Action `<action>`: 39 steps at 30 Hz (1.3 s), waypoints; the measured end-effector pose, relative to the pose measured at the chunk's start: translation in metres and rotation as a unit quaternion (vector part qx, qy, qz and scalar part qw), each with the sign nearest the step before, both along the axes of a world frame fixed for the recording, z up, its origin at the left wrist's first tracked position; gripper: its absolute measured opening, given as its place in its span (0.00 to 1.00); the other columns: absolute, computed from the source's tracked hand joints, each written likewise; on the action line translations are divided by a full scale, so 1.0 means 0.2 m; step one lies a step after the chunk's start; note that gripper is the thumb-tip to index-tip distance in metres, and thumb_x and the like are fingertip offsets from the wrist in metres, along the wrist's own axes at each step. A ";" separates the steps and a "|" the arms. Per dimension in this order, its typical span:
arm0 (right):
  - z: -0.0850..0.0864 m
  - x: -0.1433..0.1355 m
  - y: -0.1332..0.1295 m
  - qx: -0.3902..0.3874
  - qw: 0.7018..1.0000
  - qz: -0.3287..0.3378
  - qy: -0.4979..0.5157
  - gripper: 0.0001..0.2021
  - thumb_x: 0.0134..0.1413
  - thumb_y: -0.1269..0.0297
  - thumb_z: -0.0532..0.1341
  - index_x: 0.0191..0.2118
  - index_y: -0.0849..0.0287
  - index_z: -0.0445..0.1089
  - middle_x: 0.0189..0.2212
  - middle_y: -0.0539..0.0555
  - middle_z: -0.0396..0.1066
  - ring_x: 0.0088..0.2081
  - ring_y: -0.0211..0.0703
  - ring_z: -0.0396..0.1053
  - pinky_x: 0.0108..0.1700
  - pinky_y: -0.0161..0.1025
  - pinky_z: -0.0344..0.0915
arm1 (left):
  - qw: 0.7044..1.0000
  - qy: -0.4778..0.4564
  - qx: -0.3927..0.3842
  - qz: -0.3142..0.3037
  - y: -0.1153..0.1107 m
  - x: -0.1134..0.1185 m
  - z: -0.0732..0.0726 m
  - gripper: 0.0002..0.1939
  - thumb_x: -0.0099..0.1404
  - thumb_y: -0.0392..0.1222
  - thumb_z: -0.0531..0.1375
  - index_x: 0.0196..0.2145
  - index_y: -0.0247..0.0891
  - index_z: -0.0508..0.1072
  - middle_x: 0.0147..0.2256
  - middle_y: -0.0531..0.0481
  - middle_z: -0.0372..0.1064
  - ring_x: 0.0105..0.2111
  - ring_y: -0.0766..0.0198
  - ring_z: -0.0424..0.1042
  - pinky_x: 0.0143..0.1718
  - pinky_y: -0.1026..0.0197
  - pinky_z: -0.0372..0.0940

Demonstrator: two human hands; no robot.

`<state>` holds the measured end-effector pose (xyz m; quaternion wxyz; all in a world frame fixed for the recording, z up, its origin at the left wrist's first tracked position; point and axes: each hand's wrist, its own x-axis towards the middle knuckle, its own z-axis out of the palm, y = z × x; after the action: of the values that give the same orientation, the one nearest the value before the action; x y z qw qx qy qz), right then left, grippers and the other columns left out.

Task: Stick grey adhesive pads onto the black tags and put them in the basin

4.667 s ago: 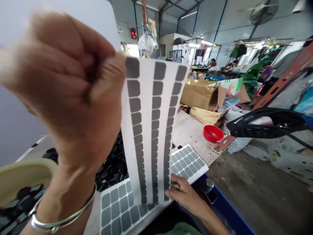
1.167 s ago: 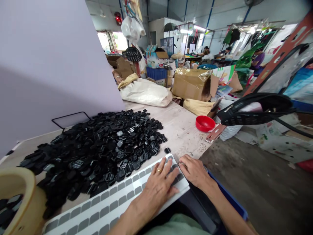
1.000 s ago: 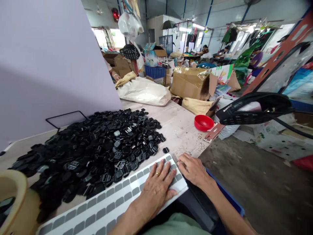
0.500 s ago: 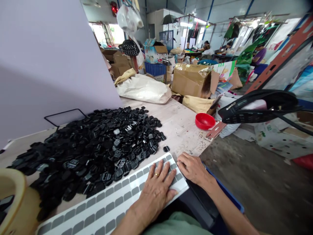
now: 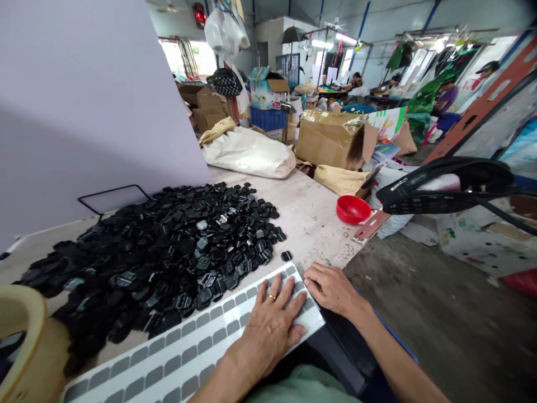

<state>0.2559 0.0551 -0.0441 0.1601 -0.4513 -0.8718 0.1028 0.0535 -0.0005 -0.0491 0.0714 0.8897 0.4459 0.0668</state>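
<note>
Sheet (image 5: 188,342): flat along table's (image 5: 310,212) near edge.
Left hand (image 5: 271,327): flat, fingers splayed on sheet.
Right hand (image 5: 331,288): curled at sheet's end; grip indeterminate.
Progress: grey patches (image 5: 172,365) on sheet, black pieces (image 5: 168,257) loose; apparently unfinished.

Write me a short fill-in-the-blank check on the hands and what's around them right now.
1. The left hand lies spread on the white sheet, wearing a gold ____ on one finger.
2. The patches on the white sheet are ____ in colour.
3. The bowl near the edge of the table is ____ in colour.
4. The yellowish tub is in the picture's lower ____ corner.

Missing words: ring; grey; red; left.
</note>
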 end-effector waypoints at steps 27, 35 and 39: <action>-0.08 0.23 -0.19 -0.155 0.913 -0.210 0.315 0.12 0.56 0.56 0.55 0.38 0.57 0.70 0.28 0.51 0.68 0.29 0.42 0.66 0.30 0.35 0.65 | 0.987 -0.058 -0.080 0.127 0.57 0.12 0.13 0.08 0.58 0.32 0.58 0.38 0.30 0.69 0.40 0.37 0.67 0.40 0.50 0.70 0.41 0.53 0.63; -0.11 0.21 -0.18 -0.151 0.900 -0.223 0.343 0.13 0.54 0.54 0.57 0.38 0.58 0.72 0.28 0.51 0.69 0.27 0.41 0.67 0.29 0.34 0.66 | 0.959 -0.181 -0.134 0.171 0.59 0.09 0.15 0.07 0.57 0.30 0.55 0.36 0.34 0.66 0.33 0.42 0.69 0.39 0.54 0.70 0.41 0.54 0.61; -0.04 0.07 -0.18 -0.143 0.908 -0.169 0.356 0.11 0.58 0.57 0.54 0.39 0.57 0.70 0.30 0.52 0.69 0.30 0.41 0.67 0.32 0.35 0.65 | 0.913 -0.297 -0.216 0.177 0.43 0.02 0.23 0.07 0.66 0.42 0.48 0.33 0.37 0.61 0.21 0.53 0.64 0.23 0.65 0.67 0.25 0.65 0.60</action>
<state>0.2696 0.0184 -0.0521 0.4085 -0.5436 -0.6434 0.3517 0.0583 0.0846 -0.0026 0.3775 0.6986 0.5577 0.2416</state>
